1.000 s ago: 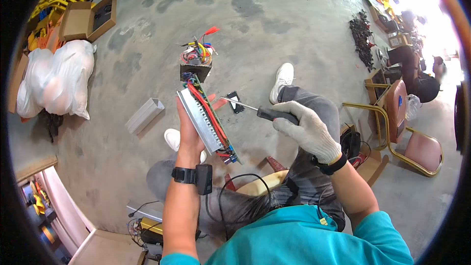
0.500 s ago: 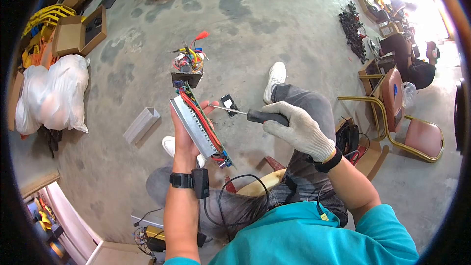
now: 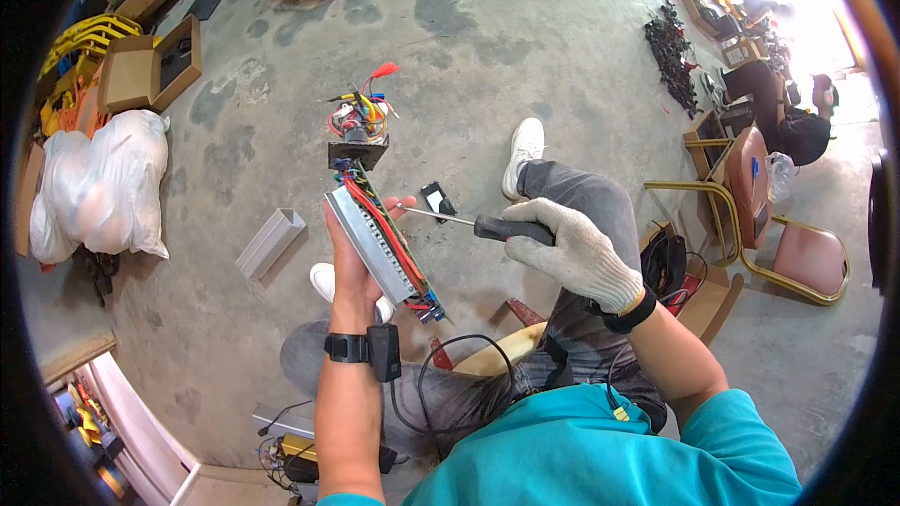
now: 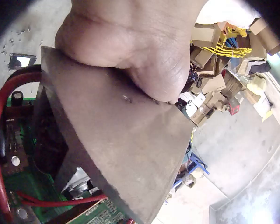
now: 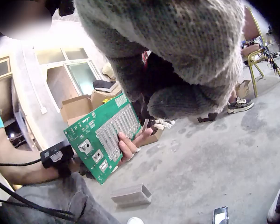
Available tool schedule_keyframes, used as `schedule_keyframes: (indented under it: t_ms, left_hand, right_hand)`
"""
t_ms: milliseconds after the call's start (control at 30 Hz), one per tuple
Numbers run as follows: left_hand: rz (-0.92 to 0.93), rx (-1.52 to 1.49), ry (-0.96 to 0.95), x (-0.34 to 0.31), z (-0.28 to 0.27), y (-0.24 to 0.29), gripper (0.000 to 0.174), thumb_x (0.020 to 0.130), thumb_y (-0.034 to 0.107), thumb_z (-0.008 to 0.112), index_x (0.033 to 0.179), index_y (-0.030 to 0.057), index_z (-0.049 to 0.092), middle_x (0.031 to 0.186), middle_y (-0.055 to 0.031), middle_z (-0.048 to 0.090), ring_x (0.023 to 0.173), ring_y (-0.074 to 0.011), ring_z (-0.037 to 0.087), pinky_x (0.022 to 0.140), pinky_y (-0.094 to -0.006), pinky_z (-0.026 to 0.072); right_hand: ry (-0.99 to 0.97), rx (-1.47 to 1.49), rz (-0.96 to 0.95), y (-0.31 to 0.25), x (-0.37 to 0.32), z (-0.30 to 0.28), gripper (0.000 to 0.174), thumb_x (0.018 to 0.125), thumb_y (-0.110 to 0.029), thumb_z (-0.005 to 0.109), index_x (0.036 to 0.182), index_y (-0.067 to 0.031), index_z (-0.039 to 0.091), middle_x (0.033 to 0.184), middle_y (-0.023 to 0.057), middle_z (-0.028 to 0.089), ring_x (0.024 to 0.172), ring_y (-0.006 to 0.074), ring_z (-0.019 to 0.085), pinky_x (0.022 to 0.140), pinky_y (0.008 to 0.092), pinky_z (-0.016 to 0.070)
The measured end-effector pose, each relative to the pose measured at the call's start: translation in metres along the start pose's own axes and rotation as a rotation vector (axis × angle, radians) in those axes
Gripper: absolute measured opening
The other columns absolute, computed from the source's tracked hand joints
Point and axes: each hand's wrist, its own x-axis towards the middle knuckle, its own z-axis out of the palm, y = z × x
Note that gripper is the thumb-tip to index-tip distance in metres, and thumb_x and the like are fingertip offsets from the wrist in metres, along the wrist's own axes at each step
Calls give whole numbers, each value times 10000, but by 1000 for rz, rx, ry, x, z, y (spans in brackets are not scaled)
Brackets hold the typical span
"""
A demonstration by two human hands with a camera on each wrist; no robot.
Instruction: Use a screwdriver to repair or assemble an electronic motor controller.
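My bare left hand (image 3: pixel 343 258) holds a circuit board assembly (image 3: pixel 386 225) with a silver heat sink, red wires and a bundle of coloured wires at its far end. In the left wrist view the thumb side of the hand lies on the broad metal heat sink (image 4: pixel 126 135). The board's green back (image 5: pixel 94 133) shows in the right wrist view, with left fingers (image 5: pixel 125 148) against it. My right hand (image 3: pixel 586 258), in a whitish knit glove, grips a screwdriver (image 3: pixel 511 229) by its dark handle. Its shaft points left, the tip right at the left fingertips beside the board.
On the concrete floor lie a hollow metal profile (image 3: pixel 272 244) and a small black device (image 3: pixel 437 201). White bags (image 3: pixel 103 183) and an open carton (image 3: pixel 150 70) stand at left. A chair (image 3: pixel 750 197) and a seated person (image 3: pixel 797 122) are at right.
The head view has shifted slightly. The screwdriver tip now sits a little lower and nearer the board. Both hands keep their hold.
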Motion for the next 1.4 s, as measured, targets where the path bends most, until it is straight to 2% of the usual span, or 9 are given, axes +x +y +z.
schedule_keyframes:
  t_ms: [267, 367, 667, 1100, 1400]
  left_hand:
    - [3, 3, 55, -3, 7, 0, 973, 1026, 792, 253, 1317, -57, 629, 1360, -299, 643, 687, -218, 721, 631, -324, 636]
    - [6, 16, 28, -2, 4, -1, 977, 1026, 792, 248, 1327, -59, 622, 1380, -303, 629, 696, -223, 723, 625, -324, 632]
    - [-8, 17, -2, -2, 2, 0, 992, 1013, 809, 261, 1347, -57, 611, 1427, -305, 598, 690, -222, 712, 649, -328, 631]
    - [-12, 31, -23, -3, 2, 0, 996, 1002, 823, 269, 1340, -47, 617, 1430, -304, 596, 703, -218, 727, 651, -329, 636]
    - [-12, 17, -20, -2, 2, -2, 999, 1008, 816, 270, 1386, -60, 570, 1408, -345, 592, 714, -205, 721, 676, -334, 633]
  right_hand:
    - [7, -29, 18, -6, -2, -5, 372, 917, -185, 761, 1245, -21, 697, 1021, 155, 721, 952, 219, 719, 847, 335, 543]
    - [26, 22, -38, 2, -2, -3, 367, 914, -180, 757, 1240, -22, 696, 1007, 161, 722, 941, 237, 725, 839, 344, 546]
    - [9, -19, -47, -3, 3, -4, 372, 911, -191, 769, 1232, -20, 690, 1046, 179, 740, 994, 264, 746, 873, 361, 565]
    - [31, -16, -81, 0, 1, -2, 367, 900, -177, 766, 1222, -19, 688, 1050, 173, 730, 993, 268, 741, 873, 356, 562]
    - [37, -29, -58, -3, 1, -3, 363, 898, -173, 767, 1217, -19, 690, 1032, 159, 728, 962, 259, 735, 857, 355, 561]
